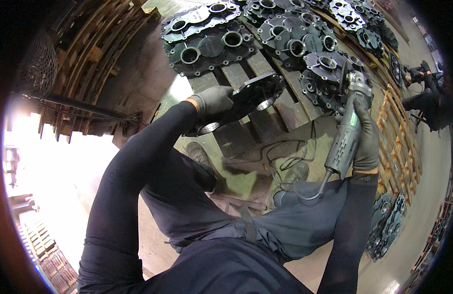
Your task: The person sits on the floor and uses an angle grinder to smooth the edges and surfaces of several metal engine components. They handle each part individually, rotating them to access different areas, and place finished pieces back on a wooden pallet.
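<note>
At twelve o'clock, the grey-gloved left hand (215, 100) was closed on the upper edge of a flat black metal casting with round openings (246, 104), tilted over grey wooden slats (234, 73). At three o'clock, the grey-gloved right hand (367, 134) was wrapped round a dark grey angle grinder with a silver head (346, 138), its thin disc (343, 77) in front of stacked black metal castings (309, 43) at one o'clock
</note>
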A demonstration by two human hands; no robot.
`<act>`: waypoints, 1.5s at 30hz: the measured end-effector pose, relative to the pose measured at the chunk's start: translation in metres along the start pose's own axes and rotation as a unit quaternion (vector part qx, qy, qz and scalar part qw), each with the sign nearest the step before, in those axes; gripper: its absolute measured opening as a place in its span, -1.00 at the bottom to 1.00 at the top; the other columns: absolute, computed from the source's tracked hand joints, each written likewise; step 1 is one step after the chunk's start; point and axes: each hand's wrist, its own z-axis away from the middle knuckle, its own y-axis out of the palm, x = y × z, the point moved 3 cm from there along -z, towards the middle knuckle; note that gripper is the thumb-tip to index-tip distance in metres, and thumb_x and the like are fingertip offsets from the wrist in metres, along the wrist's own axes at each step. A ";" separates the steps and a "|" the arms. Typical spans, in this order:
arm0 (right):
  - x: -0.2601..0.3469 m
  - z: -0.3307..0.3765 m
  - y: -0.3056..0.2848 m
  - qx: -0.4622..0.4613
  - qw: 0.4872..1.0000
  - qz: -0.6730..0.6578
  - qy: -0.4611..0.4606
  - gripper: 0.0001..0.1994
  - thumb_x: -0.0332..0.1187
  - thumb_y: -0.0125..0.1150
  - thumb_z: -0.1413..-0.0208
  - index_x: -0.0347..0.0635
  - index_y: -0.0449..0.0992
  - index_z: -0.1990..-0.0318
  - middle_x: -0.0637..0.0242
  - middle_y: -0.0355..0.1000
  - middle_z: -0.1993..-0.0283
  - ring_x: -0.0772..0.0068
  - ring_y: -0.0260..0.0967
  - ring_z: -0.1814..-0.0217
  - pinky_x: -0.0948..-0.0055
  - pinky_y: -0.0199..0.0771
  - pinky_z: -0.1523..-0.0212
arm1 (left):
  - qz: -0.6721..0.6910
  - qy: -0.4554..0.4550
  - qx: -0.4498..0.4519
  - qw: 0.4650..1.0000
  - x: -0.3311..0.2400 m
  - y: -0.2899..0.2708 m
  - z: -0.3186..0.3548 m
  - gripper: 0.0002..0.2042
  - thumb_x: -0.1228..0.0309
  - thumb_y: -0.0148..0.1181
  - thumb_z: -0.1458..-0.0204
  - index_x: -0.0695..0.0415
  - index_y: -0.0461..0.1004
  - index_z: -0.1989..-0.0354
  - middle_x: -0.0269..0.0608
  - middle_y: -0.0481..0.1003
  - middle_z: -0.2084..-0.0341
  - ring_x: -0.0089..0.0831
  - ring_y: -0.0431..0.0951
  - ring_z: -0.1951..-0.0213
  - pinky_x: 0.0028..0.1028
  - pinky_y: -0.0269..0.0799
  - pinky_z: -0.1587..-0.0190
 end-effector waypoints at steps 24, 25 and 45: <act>-0.010 -0.012 0.025 -0.018 0.998 0.037 0.040 -0.49 -0.08 0.35 -0.39 -0.33 0.48 -0.25 0.11 0.67 0.08 0.39 0.73 0.23 0.49 0.80 0.33 | 0.126 0.052 0.006 0.991 -0.017 0.024 0.005 -0.40 0.53 0.26 -0.18 0.10 0.42 -0.46 0.18 0.68 -0.06 0.04 0.72 -0.08 -0.12 0.59 -0.21; -0.011 -0.014 0.026 -0.009 0.999 0.032 0.036 -0.50 -0.09 0.34 -0.40 -0.34 0.49 -0.24 0.11 0.68 0.08 0.38 0.73 0.23 0.49 0.79 0.33 | 0.129 0.073 0.012 0.989 -0.017 0.038 0.008 -0.39 0.51 0.24 -0.18 0.07 0.41 -0.47 0.23 0.63 -0.13 0.11 0.69 -0.12 -0.11 0.59 -0.21; -0.009 -0.016 0.010 -0.034 0.996 0.066 0.051 -0.52 -0.04 0.42 -0.34 -0.29 0.53 -0.13 0.18 0.65 0.19 0.39 0.71 0.25 0.46 0.75 0.29 | -0.180 0.167 -0.240 0.939 -0.024 0.065 -0.107 -0.43 0.50 0.07 -0.28 -0.06 0.27 -0.49 0.05 0.65 0.00 0.00 0.73 0.00 0.07 0.61 0.02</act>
